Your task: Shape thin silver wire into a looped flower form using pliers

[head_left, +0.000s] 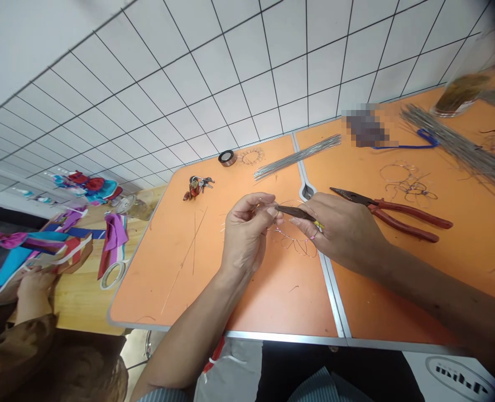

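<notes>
Beyond the left edge of the orange tabletop [272, 301], on a wooden table, another person's hand [32, 285] among coloured ribbons [113, 234]. Near the back left corner, a key bunch [197, 186]. Mid-tabletop, by the seam: left hand [247, 234] pinched shut on a thin wire frame [291, 237]; right hand [343, 231] closed around needle-nose pliers [295, 212], tips at the wire. Just right, red-handled pliers [393, 215] lying flat.

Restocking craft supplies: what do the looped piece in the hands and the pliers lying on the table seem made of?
Looped piece: thin silvery wire, probably metal, since it glints. Pliers: dark jaws, likely steel; glossy red handle sleeves, plastic or rubber.
</notes>
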